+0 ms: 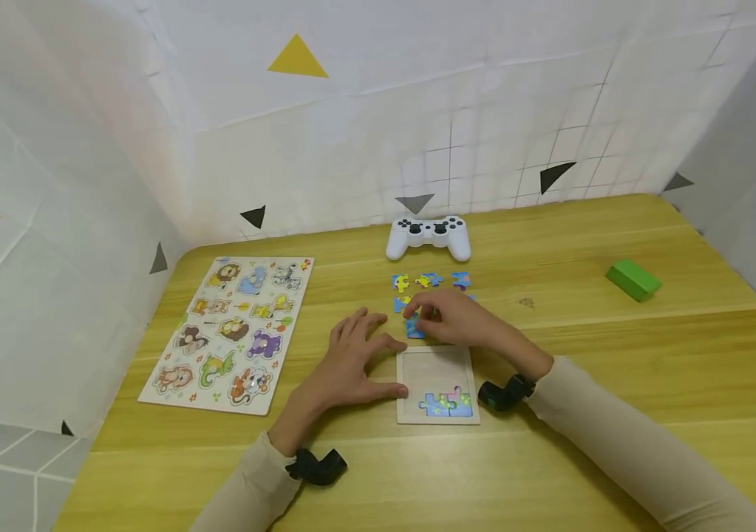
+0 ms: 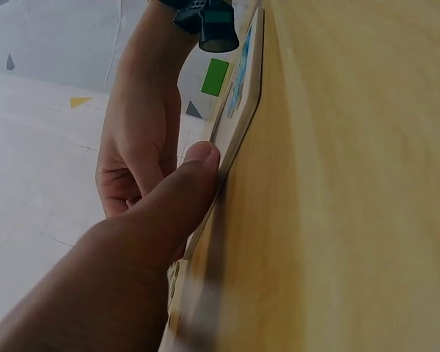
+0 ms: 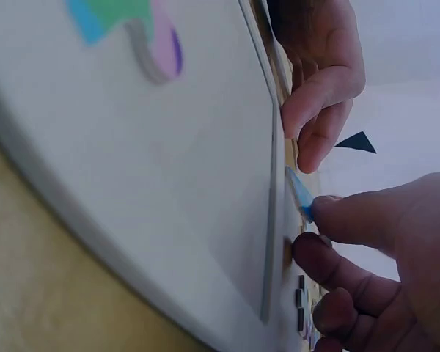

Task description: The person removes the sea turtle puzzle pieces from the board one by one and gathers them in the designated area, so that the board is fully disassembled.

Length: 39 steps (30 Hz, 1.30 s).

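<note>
A shallow wooden puzzle tray [image 1: 434,423] lies on the table, with joined jigsaw pieces [image 1: 447,403] in its lower right. My left hand [image 1: 351,366] rests at its left side, fingers spread, the thumb touching the left rim and the index fingertip by the far left corner. Just beyond the far rim, my right hand [image 1: 456,319] pinches a blue puzzle piece [image 1: 414,328]. That piece [image 3: 301,195] is tilted under the thumb in the right wrist view. More loose pieces [image 1: 401,283] lie beyond, partly hidden by the right hand.
A white game controller [image 1: 428,236] stands at the back by the draped wall. To the left is an animal peg puzzle board [image 1: 227,336]. A green block [image 1: 633,280] sits far right on the wooden table [image 1: 550,473].
</note>
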Each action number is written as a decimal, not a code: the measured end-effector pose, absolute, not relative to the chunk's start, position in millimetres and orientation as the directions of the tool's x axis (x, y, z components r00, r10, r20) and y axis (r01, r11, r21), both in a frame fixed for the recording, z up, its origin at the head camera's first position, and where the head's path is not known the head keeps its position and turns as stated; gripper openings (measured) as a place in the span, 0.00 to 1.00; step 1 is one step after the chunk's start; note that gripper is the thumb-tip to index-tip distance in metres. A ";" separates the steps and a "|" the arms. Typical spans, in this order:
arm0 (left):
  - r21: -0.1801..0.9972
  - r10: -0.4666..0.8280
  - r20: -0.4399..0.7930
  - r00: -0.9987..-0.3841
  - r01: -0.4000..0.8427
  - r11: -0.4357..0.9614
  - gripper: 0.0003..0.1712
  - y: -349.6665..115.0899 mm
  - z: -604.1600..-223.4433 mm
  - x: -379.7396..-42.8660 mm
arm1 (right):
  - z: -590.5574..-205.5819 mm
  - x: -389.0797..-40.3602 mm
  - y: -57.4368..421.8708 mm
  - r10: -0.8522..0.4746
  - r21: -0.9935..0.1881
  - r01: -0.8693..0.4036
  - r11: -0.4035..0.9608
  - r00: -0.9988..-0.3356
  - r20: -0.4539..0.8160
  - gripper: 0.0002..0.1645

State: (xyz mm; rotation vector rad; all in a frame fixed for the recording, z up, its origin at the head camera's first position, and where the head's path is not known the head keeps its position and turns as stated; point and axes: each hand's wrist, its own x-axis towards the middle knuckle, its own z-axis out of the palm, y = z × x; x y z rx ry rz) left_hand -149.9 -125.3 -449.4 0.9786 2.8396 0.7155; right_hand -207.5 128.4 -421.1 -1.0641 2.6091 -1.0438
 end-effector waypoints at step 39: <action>0.454 0.604 0.088 -0.792 0.571 0.684 0.34 -126.2 -449.3 -149.8 | -416.5 -204.7 111.2 -0.637 -0.496 -0.581 0.645 -0.768 0.071 0.17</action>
